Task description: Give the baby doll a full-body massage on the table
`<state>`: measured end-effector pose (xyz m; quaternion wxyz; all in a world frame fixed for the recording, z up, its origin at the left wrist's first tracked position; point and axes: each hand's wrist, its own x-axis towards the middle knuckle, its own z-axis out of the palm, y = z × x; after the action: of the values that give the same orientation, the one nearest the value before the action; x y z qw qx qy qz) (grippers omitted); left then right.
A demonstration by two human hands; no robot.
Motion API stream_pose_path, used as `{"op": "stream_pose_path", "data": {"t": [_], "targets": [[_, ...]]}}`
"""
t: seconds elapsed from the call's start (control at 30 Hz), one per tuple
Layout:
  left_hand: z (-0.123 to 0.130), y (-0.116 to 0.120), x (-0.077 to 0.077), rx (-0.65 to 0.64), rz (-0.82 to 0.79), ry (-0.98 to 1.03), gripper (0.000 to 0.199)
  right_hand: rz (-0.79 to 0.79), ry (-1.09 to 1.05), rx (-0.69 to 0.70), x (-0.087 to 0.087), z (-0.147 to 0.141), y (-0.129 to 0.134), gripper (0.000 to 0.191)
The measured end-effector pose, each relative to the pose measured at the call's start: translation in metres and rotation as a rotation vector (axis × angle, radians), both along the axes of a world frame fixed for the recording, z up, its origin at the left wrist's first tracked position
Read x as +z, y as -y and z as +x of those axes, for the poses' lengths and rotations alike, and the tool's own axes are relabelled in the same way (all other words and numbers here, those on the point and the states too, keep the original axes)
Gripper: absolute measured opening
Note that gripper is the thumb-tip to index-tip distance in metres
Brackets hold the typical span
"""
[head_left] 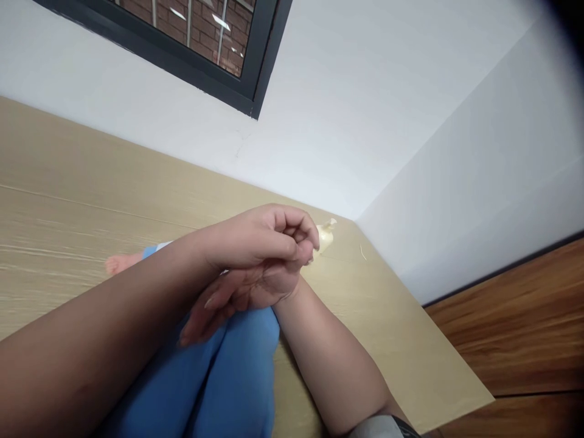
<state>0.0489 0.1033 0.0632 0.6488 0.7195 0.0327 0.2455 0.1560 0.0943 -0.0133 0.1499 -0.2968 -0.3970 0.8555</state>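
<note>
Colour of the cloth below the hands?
The cloth is blue; it shows best in the head view.

Two hands are seen mid-frame: one left hand [269, 234] and one right hand [264, 285]. On one table [374, 316], one pale yellow object [325, 238] and one thin strand [362, 252] are shown right of centre. Two blue trouser legs [246, 365] are visible at lower centre; one window [205, 30] is shown up top.
</note>
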Motion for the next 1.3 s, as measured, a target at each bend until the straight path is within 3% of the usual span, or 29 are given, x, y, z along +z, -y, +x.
{"op": "stream_pose_path", "data": {"t": [0.07, 0.17, 0.23, 0.53, 0.97, 1.3], "targets": [[-0.003, -0.003, 0.003, 0.167, 0.133, 0.016, 0.024, -0.065, -0.063, 0.168, -0.001, 0.001, -0.007, 0.114], [-0.01, -0.006, 0.008, 0.395, 0.294, 0.019, 0.029, 0.013, -0.187, 0.103, -0.011, 0.005, -0.016, 0.121], [-0.014, -0.007, 0.01, 0.465, 0.354, 0.0, 0.025, 0.057, -0.233, 0.08, -0.018, 0.007, -0.018, 0.119], [-0.018, -0.013, 0.005, 0.489, 0.505, -0.034, 0.015, 0.062, -0.286, 0.073, -0.025, 0.012, -0.016, 0.117], [-0.017, -0.015, 0.005, 0.461, 0.395, -0.014, 0.014, 0.081, -0.308, 0.089, -0.03, 0.007, -0.015, 0.112], [-0.014, -0.01, 0.007, 0.452, 0.386, -0.005, 0.012, 0.077, -0.35, 0.137, -0.032, 0.008, -0.022, 0.123]]}}
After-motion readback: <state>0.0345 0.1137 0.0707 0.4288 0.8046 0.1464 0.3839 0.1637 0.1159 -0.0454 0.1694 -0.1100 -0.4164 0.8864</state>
